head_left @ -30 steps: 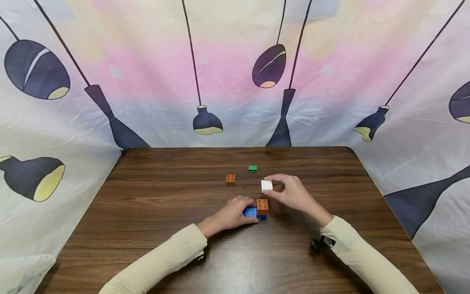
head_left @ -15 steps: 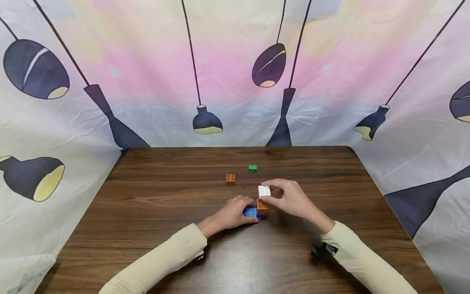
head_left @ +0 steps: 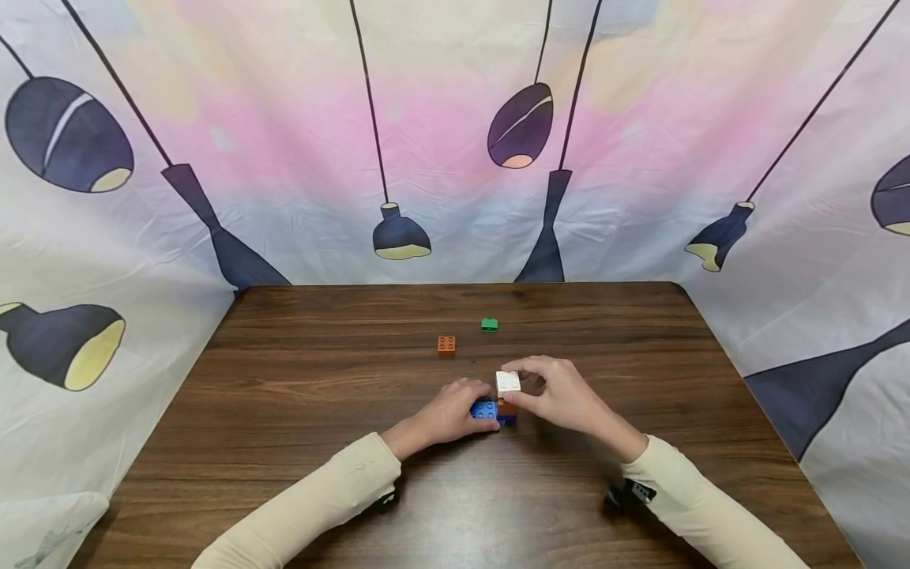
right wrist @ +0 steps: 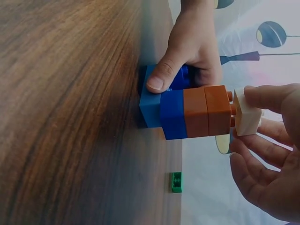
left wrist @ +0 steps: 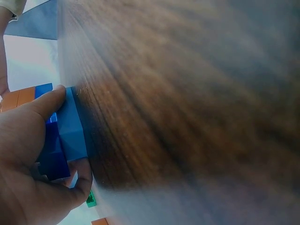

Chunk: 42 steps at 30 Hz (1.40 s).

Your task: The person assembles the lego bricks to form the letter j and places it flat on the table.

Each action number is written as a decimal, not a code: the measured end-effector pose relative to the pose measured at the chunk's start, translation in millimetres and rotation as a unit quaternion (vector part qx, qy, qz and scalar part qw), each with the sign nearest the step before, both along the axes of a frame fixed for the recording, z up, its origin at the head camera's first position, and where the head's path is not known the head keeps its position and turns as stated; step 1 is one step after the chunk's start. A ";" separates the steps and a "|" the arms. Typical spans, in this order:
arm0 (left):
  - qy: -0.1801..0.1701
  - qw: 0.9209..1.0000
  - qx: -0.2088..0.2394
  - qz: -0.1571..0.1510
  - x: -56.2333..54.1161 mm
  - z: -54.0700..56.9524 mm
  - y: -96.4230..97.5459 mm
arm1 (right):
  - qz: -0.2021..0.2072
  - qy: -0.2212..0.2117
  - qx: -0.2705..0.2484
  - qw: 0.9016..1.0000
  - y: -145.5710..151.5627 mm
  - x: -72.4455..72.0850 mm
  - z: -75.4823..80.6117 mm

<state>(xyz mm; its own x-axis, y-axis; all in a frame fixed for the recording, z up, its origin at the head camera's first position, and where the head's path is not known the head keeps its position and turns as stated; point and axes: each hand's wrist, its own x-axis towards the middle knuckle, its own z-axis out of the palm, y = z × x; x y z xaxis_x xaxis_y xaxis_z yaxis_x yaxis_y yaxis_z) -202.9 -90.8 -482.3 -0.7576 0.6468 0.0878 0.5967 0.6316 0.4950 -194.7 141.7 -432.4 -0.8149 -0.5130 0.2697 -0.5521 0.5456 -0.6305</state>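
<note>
My left hand [head_left: 444, 411] grips the blue base of a small tower of toy building bricks, thumb on the near side. In the right wrist view, a lighter blue brick [right wrist: 150, 110] lies lowest, with a darker blue brick [right wrist: 172, 115] on it and two orange bricks [right wrist: 206, 111] stacked above. Another dark blue brick sits beside them, partly covered by the left hand. Between thumb and fingers, my right hand [head_left: 565, 391] pinches a white brick [head_left: 508, 383]. It sits right at the top orange brick's studs, slightly tilted, with some studs showing.
A loose orange brick [head_left: 446, 346] lies on the wooden table [head_left: 320, 356] beyond the left hand. Farther back lies a small green brick [head_left: 489, 325]. A fabric backdrop printed with lamps [head_left: 455, 158] hangs behind the table and along its sides.
The right hand has brought the white brick toward the person and slightly left, onto the top of the orange bricks. The left hand has stayed in place on the blue bricks.
</note>
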 end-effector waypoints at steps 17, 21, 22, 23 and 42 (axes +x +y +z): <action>0.009 1.000 -0.006 -0.002 -0.6 -1.1 0.9 | 0.011 -0.007 0.004 1.000 0.4 2.5 -1.6; 0.010 1.000 -0.004 -0.003 -0.3 -1.1 1.0 | 0.016 -0.004 0.001 1.000 1.3 1.3 -2.3; 0.010 1.000 -0.003 -0.003 -0.3 -1.2 1.0 | 0.016 -0.005 -0.001 1.000 1.6 1.0 -2.6; 0.010 1.000 -0.002 -0.004 -0.3 -1.1 0.9 | 0.017 -0.005 -0.002 1.000 1.8 0.9 -3.0; -0.001 1.000 -0.004 0.000 -0.7 -0.6 1.1 | 0.014 0.007 0.021 1.000 -0.5 2.7 1.7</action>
